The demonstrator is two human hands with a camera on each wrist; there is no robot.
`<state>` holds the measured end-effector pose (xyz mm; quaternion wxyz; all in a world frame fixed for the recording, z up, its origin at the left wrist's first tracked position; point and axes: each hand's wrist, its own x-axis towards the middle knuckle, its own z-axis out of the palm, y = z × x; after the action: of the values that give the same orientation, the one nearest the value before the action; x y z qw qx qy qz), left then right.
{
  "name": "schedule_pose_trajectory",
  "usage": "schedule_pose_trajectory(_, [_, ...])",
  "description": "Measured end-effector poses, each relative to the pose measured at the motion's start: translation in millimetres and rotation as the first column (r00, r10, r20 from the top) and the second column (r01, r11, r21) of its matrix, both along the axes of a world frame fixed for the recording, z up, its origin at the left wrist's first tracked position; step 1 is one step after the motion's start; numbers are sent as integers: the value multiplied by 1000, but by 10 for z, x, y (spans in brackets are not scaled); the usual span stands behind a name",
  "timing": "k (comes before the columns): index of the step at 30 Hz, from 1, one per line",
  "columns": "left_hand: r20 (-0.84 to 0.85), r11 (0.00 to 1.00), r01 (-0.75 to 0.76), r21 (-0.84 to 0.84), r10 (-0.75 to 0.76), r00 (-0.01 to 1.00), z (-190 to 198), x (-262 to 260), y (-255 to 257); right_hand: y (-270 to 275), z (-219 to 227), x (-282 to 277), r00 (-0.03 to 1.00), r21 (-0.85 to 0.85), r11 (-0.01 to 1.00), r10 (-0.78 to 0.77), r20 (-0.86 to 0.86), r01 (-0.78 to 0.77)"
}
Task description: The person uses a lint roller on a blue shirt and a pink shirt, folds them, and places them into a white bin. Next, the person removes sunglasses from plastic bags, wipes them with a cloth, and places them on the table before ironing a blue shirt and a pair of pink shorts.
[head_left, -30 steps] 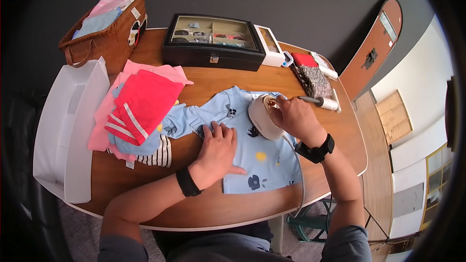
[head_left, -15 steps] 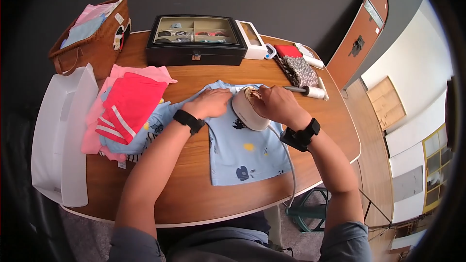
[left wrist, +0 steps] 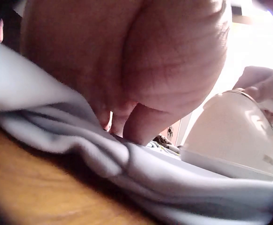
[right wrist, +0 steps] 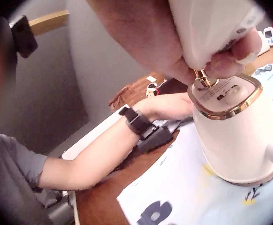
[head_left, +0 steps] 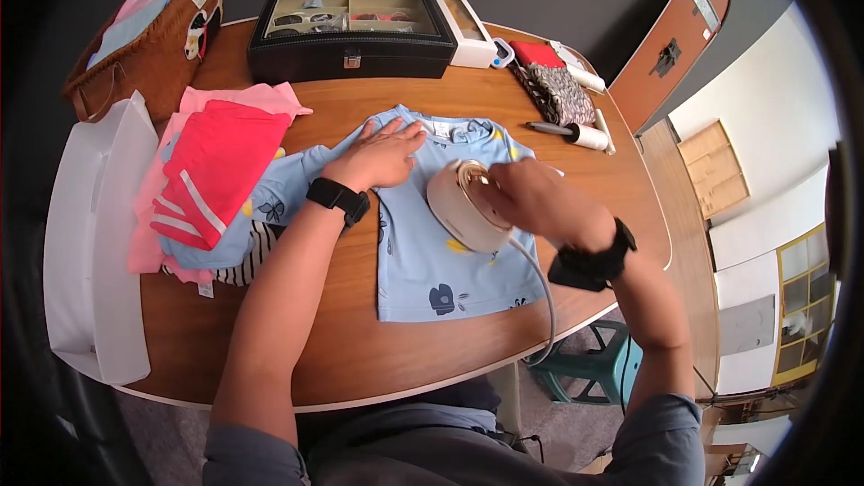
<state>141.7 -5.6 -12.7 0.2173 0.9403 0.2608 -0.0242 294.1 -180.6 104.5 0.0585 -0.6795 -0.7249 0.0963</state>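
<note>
A light blue printed shirt [head_left: 409,279] lies spread on the wooden table, its collar toward the far side. My right hand [head_left: 540,201] grips the handle of a white iron [head_left: 463,211], which sits on the middle of the shirt; in the right wrist view the fingers wrap the handle above the iron's body [right wrist: 235,140]. My left hand [head_left: 380,155] rests with fingers extended on the shirt's left shoulder. In the left wrist view, folds of the fabric [left wrist: 103,154] lie beneath that hand [left wrist: 141,61].
Folded clothes [head_left: 220,171] and a white bin [head_left: 99,261] are at the left, a brown basket [head_left: 148,54] behind them. At the back stand a black glasses case [head_left: 351,58] and a white box [head_left: 468,36]. A lint roller [head_left: 585,136] lies at the right; the iron's cord [head_left: 545,297] hangs over the near edge.
My left hand has moved from the shirt's left side up to its shoulder. The iron, in my right hand, has shifted down the shirt from near the collar, which is now uncovered.
</note>
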Motion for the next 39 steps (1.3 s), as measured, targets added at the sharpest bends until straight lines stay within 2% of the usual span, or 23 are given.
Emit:
schedule_pose_trajectory(2, [1, 1000, -2, -12, 2, 1000, -17, 9, 2, -243, 6, -47, 999, -62, 998, 27, 39, -25])
schedule_pose_trajectory(5, [8, 1000, -4, -23, 4, 1000, -41, 4, 6, -659, -8, -179, 976, 92, 977, 178, 126, -190])
schedule_pose_trajectory(6, [15, 1000, -8, -26, 8, 1000, -38, 3, 14, -796, 120, -231, 990, -91, 992, 95, 101, -85])
schedule_pose_trajectory(8, [-17, 1000, 19, -16, -19, 1000, -12, 9, 14, -944, 165, -285, 1000, -181, 984, 10, 27, -5])
schedule_pose_trajectory(11, [1, 1000, 9, -22, -9, 1000, -22, 3, -24, -978, 181, -309, 999, -217, 976, -33, -3, 32])
schedule_pose_trajectory(18, [-35, 999, 35, 17, -34, 999, 19, -43, -14, -663, 114, -224, 997, -143, 990, 3, 82, 8])
schedule_pose_trajectory(21, [-18, 997, 53, -47, -54, 998, 24, -97, 32, -481, 28, -134, 992, -74, 997, 2, 126, 7])
schedule_pose_trajectory(24, [-12, 996, 38, -76, -39, 999, 20, -109, 85, -306, -12, -28, 997, -21, 998, -54, 50, 55])
schedule_pose_trajectory(30, [97, 980, 119, -158, -104, 990, -181, -112, 331, 106, 66, -7, 998, -7, 999, 46, 48, -45])
schedule_pose_trajectory(32, [72, 982, 133, -137, -124, 990, -188, -112, 323, 288, 88, -89, 1000, -49, 999, -8, -3, 8])
schedule_pose_trajectory(35, [84, 989, 133, -65, -127, 988, -191, -117, 319, 500, 83, -187, 999, -66, 998, -7, -37, 4])
schedule_pose_trajectory(37, [96, 991, 86, -103, -77, 992, -160, -122, 338, 570, -11, -193, 994, 34, 994, 103, -32, -102])
schedule_pose_trajectory(38, [110, 989, 44, -142, -28, 994, -145, -118, 337, 563, -21, -211, 995, 33, 995, 97, -34, -96])
schedule_pose_trajectory(39, [93, 994, 61, -93, -53, 994, -148, -143, 339, 537, -28, -234, 994, -4, 995, 100, -51, -100])
